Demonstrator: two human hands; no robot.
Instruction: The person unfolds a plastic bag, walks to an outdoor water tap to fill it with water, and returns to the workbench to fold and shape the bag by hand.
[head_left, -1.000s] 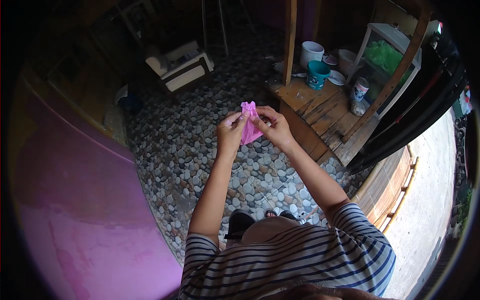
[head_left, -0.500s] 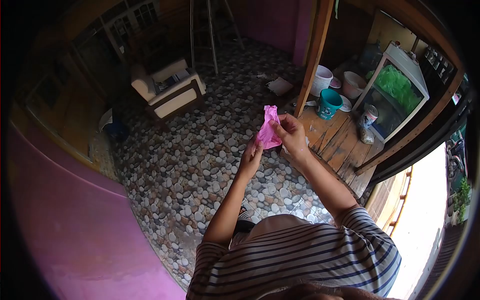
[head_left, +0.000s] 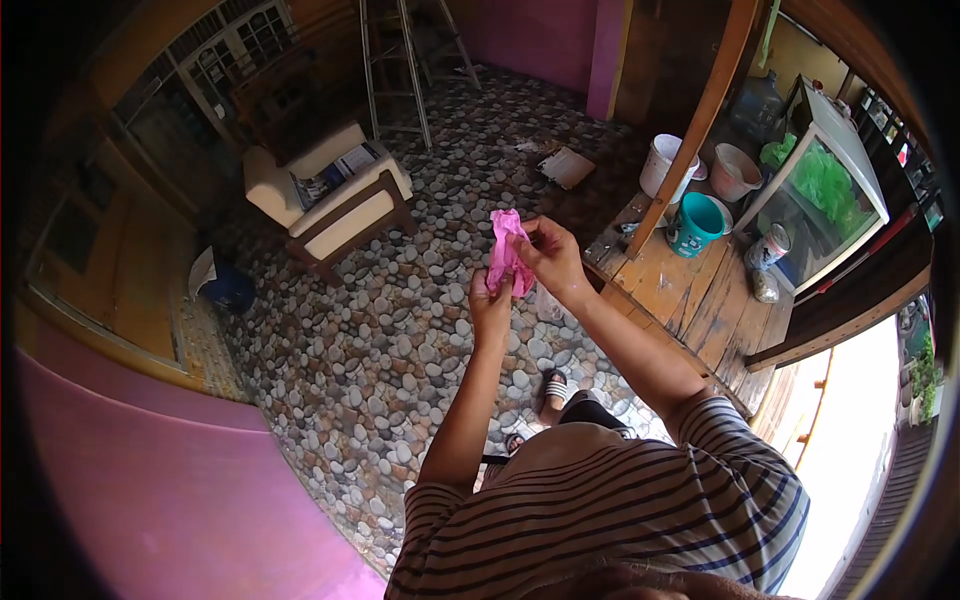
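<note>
A crumpled pink sheet (head_left: pixel 507 245), thin like plastic or paper, is held up in front of my body over the pebble-patterned floor. My left hand (head_left: pixel 491 303) pinches its lower part, thumb upward. Higher on its right side, the fingers and thumb of my right hand (head_left: pixel 552 260) grip it. Small pink specks show on my right wrist. Below the right hand hangs or lies something pale and see-through (head_left: pixel 549 305), too unclear to name.
At right, a wooden platform (head_left: pixel 700 310) bears a teal bucket (head_left: pixel 697 225), a white bucket (head_left: pixel 668 168), a can (head_left: pixel 768 247) and a glass case (head_left: pixel 835 190). A cushioned armchair (head_left: pixel 345 225) and a ladder (head_left: pixel 398 75) stand ahead; a pink wall (head_left: pixel 170 480) is at left.
The view has turned, showing more of the room and platform. My left hand has shifted from the sheet's upper part to its lower part, while my right hand stays near the upper part.
</note>
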